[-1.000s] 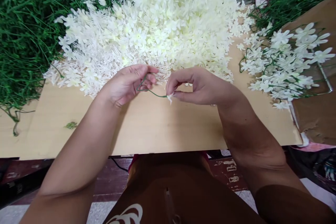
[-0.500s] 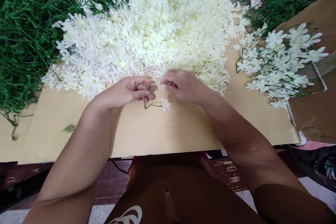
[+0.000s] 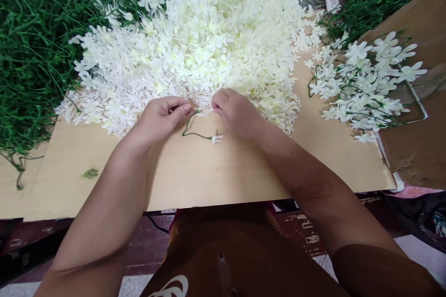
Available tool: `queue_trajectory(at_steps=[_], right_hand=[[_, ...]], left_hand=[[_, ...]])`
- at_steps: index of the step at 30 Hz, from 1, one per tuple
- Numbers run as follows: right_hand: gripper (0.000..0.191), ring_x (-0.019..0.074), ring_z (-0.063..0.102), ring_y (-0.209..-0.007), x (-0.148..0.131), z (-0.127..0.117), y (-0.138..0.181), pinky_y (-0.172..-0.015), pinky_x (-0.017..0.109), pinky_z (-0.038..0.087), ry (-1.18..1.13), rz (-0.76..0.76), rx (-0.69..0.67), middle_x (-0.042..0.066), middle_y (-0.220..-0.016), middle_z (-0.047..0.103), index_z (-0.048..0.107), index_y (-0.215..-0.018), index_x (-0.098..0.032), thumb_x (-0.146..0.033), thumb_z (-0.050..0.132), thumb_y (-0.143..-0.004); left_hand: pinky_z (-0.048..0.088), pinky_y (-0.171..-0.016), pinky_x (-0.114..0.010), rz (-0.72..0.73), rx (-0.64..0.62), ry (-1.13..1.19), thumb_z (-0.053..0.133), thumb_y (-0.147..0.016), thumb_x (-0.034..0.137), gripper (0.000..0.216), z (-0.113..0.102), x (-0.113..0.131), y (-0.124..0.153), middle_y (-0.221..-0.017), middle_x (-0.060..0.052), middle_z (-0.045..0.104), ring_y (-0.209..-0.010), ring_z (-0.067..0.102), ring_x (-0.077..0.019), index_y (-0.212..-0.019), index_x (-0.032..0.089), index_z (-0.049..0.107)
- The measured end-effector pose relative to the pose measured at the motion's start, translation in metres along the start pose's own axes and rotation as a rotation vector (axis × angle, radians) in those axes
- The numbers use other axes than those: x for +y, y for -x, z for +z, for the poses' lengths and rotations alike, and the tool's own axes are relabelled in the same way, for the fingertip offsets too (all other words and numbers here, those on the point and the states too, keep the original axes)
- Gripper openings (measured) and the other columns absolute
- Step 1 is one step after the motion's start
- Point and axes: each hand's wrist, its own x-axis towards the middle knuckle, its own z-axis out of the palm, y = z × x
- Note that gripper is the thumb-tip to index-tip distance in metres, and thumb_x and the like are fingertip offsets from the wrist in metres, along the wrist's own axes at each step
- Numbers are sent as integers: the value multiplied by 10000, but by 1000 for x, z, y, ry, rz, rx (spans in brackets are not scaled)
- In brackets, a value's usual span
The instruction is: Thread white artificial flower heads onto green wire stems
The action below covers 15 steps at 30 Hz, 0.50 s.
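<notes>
My left hand [image 3: 160, 116] is closed in a pinch on a thin green wire stem [image 3: 191, 131]. The stem curves down to a small white flower [image 3: 216, 138] lying on the wooden board [image 3: 195, 171]. My right hand [image 3: 236, 111] is closed at the near edge of a large heap of loose white artificial flowers [image 3: 205, 41]. Its fingertips pinch something small and white from that heap, close to the stem's upper end. Both hands nearly touch at the fingertips.
A mass of green wire stems [image 3: 28, 55] lies at the left, with more [image 3: 376, 0] at the back right. A bunch of finished white flowers on green stems [image 3: 365, 83] rests at the right beside brown cardboard [image 3: 418, 148]. My lap is below the board's near edge.
My right hand let go of the flower on the stem's end and reached up to the heap's edge. The stem with its flower now lies lower on the board.
</notes>
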Motion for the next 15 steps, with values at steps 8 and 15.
queue_trajectory(at_steps=[8, 15], right_hand=[[194, 190, 546, -864, 14, 1, -1, -801, 330, 451, -126, -82, 298, 68, -893, 581, 588, -928, -174, -169, 397, -961], [177, 167, 527, -793, 17, 4, -4, -741, 319, 459, -208, -201, 403, 51, -834, 554, 551, -874, -178, -136, 395, -947]], left_hand=[[494, -638, -267, 166, 201, -17, 674, -784, 298, 147, 15, 27, 13, -762, -34, 716, -678, 612, -149, -836, 179, 744], [572, -625, -336, 354, -224, 65, 719, -827, 442, 238, 12, 74, 88, -817, -40, 767, -722, 698, -218, -1021, 320, 786]])
